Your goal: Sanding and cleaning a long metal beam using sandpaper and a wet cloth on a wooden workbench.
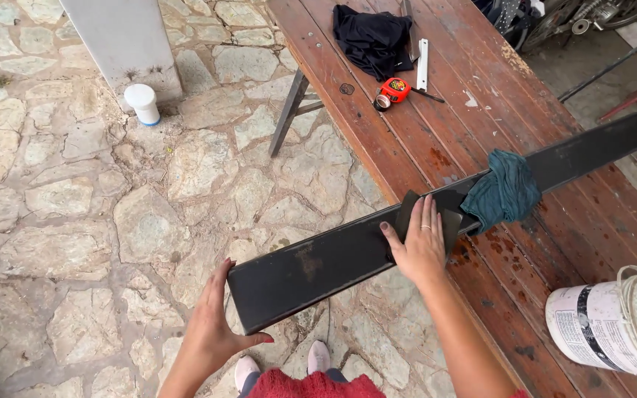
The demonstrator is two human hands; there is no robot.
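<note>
Outdoors, a person steadies a long black metal beam (348,254) that lies slantwise across a reddish wooden table (407,140), its near end jutting out over a stone-paved floor (75,236). The left hand (211,328) cups that overhanging end, thumb curled under the lower corner and fingers spread up along the end face. The right hand (418,239) lies flat on the beam's top, fingers stretched out and together, pressing a dark sheet of sandpaper (411,210) against the metal. Just beside it, a crumpled teal rag (503,191) drapes over the beam. Farther up the table sit a black cloth (370,37), a red tape measure (392,92) and a white metal strip (422,65). A paint-smeared white bucket (613,324) stands at the table's near right edge, while a small white container (142,103) rests on the paving by a grey pillar (123,40).
</note>
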